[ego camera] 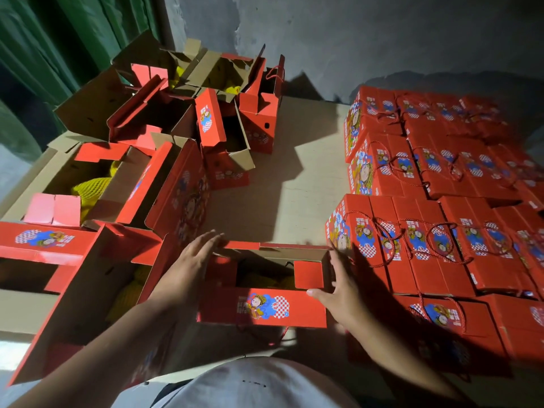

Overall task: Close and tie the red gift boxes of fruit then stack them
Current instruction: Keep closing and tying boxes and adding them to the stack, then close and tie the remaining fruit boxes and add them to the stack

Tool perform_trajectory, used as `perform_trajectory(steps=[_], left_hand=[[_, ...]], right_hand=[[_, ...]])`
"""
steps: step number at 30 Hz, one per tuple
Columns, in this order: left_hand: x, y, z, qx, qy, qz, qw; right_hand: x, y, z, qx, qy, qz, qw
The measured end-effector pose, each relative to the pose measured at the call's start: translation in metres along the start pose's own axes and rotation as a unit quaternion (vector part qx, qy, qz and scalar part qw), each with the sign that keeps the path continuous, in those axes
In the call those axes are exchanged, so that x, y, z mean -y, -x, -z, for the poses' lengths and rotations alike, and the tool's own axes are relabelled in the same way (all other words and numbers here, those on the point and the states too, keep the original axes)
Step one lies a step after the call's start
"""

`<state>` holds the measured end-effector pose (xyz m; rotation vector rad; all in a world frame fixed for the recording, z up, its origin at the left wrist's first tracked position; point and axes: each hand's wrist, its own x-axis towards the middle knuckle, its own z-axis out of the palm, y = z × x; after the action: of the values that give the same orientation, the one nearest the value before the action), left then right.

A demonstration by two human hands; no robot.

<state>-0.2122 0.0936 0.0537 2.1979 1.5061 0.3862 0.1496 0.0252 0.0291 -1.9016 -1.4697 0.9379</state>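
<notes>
Between 2 hands (188, 260) – 1 open box (265, 304)

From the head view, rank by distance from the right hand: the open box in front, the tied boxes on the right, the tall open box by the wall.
From the right hand:
1. Open box in front, touching.
2. Tied boxes, right.
3. Tall open box, far back.

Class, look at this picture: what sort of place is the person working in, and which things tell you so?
Probably a fruit packing or storage room. Closed, rope-tied red gift boxes stand stacked in rows on the right, open boxes holding yellow netted fruit crowd the left, and the wall is bare concrete.
</notes>
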Motion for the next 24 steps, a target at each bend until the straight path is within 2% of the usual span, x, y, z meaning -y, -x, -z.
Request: perform_trajectory(steps=[3, 8, 10, 15, 21, 24], left_hand=[[0.002, 0.006, 0.001, -0.003, -0.040, -0.048, 0.998], [0.002, 0.028, -0.019, 0.082, -0.069, -0.092, 0.990], [0.000, 0.030, -0.022, 0.085, -0.053, -0.076, 0.992], [-0.005, 0.016, -0.021, 0.104, -0.073, -0.054, 0.990], [-0.017, -0.003, -0.023, 0.167, -0.093, -0.030, 0.981], [-0.022, -0.007, -0.025, 0.173, -0.111, -0.023, 0.978]], right_hand=[[-0.005, 0.000, 0.007, -0.005, 0.012, 0.059, 0.998], [-0.006, 0.010, 0.001, 0.002, 0.093, 0.129, 0.987], [-0.007, 0.013, -0.001, 0.008, 0.132, 0.145, 0.981], [-0.007, 0.012, 0.001, 0.083, 0.177, 0.140, 0.971], [0.015, -0.003, -0.009, 0.065, 0.336, 0.204, 0.917], [0.020, -0.007, -0.018, 0.082, 0.348, 0.180, 0.916]])
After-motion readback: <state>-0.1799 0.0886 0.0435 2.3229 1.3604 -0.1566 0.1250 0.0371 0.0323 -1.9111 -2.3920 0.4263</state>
